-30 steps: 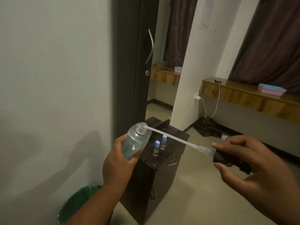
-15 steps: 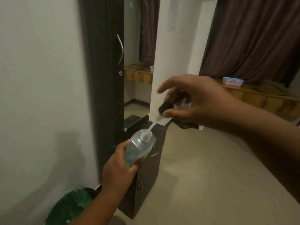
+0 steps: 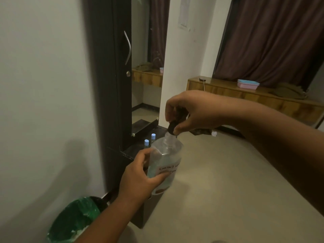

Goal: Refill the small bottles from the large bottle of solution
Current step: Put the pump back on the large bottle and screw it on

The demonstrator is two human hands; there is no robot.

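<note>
Clear large bottle [image 3: 164,165] between hands.

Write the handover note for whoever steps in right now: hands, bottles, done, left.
Left hand: holds the large bottle upright, part full.
Right hand: pinches the black pump cap at the bottle's neck; whether it is screwed on cannot be told.
Two small bottles, blue caps on, stand on the dark cabinet behind the large bottle.
Done: cannot tell whether they are filled.
Left: check them, refill if needed.
</note>
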